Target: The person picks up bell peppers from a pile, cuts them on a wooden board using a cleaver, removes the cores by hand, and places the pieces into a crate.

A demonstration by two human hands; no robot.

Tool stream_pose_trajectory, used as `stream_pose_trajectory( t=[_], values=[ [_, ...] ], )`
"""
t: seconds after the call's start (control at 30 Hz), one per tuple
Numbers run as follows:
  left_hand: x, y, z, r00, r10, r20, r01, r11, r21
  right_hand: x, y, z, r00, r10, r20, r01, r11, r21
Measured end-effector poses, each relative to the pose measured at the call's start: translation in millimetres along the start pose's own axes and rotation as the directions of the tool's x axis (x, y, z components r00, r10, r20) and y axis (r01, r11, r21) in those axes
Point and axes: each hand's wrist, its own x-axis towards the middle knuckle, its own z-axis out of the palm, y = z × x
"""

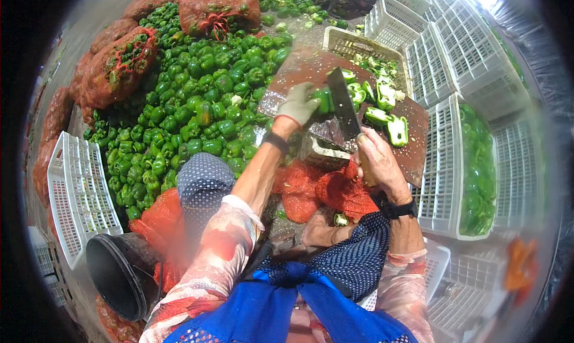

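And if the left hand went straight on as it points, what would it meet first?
The left hand would first meet the green pepper at its fingertips, then probably the knife blade, though depth is unclear.

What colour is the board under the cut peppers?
The board is reddish-brown, with pale specks scattered on it; the head view shows it best.

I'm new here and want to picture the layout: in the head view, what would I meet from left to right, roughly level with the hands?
White crate → heap of green peppers → gloved left hand → knife blade → right hand → pepper-filled white crate
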Motion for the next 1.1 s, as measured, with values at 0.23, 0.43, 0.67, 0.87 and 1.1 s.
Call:
stream_pose_trajectory(
  t=[0.23,0.43,0.67,0.87,1.1],
  values=[
    [0.8,0.2,6.7,0.985,-0.162,0.061,0.165,0.985,-0.057,11.7,-6.7,-0.6,0.984,-0.175,-0.041,0.160,0.955,-0.248],
    [3.3,4.4,-1.1,0.973,-0.231,0.011,0.232,0.972,-0.048,28.1,-10.4,17.6,1.000,0.028,0.007,-0.024,0.941,-0.336],
    [9.7,3.0,-3.3,0.971,-0.240,-0.017,0.237,0.967,-0.095,63.5,-0.6,16.8,0.994,-0.018,0.111,0.063,0.907,-0.416],
    [12.1,4.8,-4.8,0.972,-0.228,0.053,0.227,0.974,0.012,73.3,9.3,18.3,0.993,0.050,0.104,-0.025,0.975,-0.221],
    [26.2,-9.3,-4.2,0.963,-0.236,0.129,0.227,0.970,0.082,29.2,-22.0,5.7,0.999,-0.051,0.019,0.051,0.998,0.034]
  ],
)
